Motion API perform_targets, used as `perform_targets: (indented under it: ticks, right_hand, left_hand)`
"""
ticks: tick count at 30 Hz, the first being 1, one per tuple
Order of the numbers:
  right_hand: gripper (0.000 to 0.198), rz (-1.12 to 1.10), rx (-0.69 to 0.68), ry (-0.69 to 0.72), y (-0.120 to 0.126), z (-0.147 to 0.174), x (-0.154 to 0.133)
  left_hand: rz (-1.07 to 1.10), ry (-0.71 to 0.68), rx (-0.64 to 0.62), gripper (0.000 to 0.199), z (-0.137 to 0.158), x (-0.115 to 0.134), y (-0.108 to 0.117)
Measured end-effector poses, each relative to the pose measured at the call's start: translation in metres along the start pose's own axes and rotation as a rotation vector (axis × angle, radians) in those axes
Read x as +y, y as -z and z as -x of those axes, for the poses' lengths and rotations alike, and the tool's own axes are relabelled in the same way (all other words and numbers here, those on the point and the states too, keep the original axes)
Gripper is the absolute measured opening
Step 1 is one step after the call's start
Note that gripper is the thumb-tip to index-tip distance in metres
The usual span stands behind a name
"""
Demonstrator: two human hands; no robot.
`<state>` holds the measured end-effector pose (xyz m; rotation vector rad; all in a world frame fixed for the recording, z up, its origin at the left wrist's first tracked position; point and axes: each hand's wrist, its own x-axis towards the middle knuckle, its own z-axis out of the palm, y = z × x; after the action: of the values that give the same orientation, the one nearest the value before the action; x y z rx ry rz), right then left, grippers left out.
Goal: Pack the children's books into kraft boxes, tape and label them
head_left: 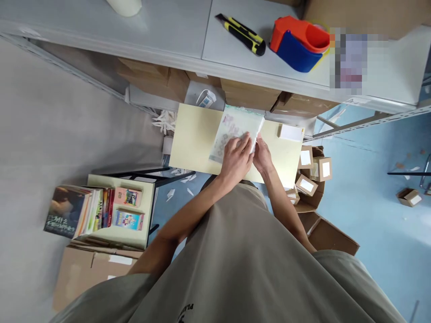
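Observation:
On a pale yellow board (191, 134) lies a flat, translucent plastic bag (229, 121) with pink and grey printing, possibly on a pale item inside. My left hand (237, 157) rests on its lower right part, fingers extended over the surface. At the bag's right edge, my right hand (262, 154) pinches the side with the thumb up along it; its other fingers are partly hidden. The two hands are close together. A small white box (291, 133) lies to the right on the same board.
A grey shelf above holds a box cutter (240, 35) and an orange-blue tape dispenser (298, 45). Cardboard boxes (252, 94) stand beneath it. Books (67, 211) and small boxes (129, 220) occupy a side table at left. Small cartons (306, 184) fill a box at right.

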<state>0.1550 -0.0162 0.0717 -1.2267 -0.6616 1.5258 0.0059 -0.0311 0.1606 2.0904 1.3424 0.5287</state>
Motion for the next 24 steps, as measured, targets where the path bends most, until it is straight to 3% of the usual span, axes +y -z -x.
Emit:
perform_targets:
  ticks: [4, 9, 14, 19, 24]
  right_hand:
    - [0.081, 0.101, 0.016, -0.078, -0.036, -0.014, 0.008]
    - [0.078, 0.156, -0.036, -0.163, -0.089, -0.043, 0.043]
    - [0.091, 0.324, -0.077, -0.182, -0.154, -0.083, 0.09]
    - [0.103, 0.584, -0.017, -0.176, -0.209, -0.125, 0.13]
    - [0.094, 0.67, -0.079, -0.231, -0.245, -0.145, 0.158]
  left_hand:
    - [0.06, 0.083, 0.005, 0.06, -0.002, -0.051, 0.012]
    - [0.268, 0.27, 0.041, 0.06, 0.002, -0.134, 0.025]
    - [0.677, 0.484, 0.109, 0.049, -0.002, -0.231, 0.035]
    - [1.078, 0.616, 0.087, 0.047, -0.015, -0.318, 0.048]
    - [1.143, 0.719, 0.108, 0.059, -0.015, -0.379, 0.059]
